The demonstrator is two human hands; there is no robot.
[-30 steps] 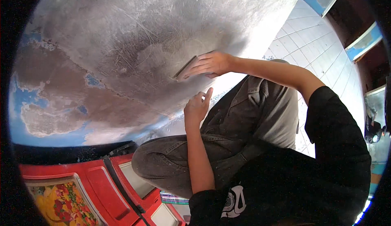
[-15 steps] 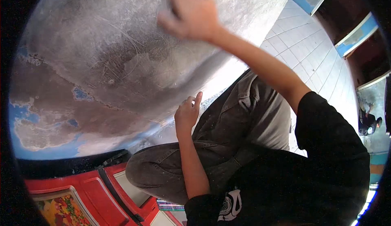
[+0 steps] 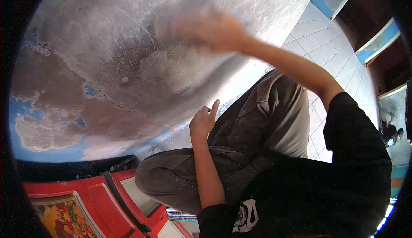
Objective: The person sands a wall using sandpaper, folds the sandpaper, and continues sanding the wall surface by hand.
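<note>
Here, right fingers: smeared by motion blur, pointing left across the plaster; whether apart, together or clamped on something, cannot tell.
Right hand: in front of the grey wall; contact with the surface cannot be made out.
Left fingers: one digit extended upward, apart from the others, which curl loosely; nothing seen between them.
Left hand: raised above the lap, near the wall's lower edge, lower in view than the right.
Forearms: both bare; the right reaches in from the right side, the left rises past a bent leg.
Wall: before the person, filling the upper left; scuffed, with a dark scratched patch below and left of the blurred hand.
Peeling: brown area toward the lower left, ragged blue paint around it.
Clothing: grey trousers, knees bent; black shirt with a white print.
Red cabinet: lower left, floral picture on its panel.
Floor tiles: pale, to the right; patchy blue panel beyond.
Far right edge: small dark-clad figure, detail too small to tell.
</note>
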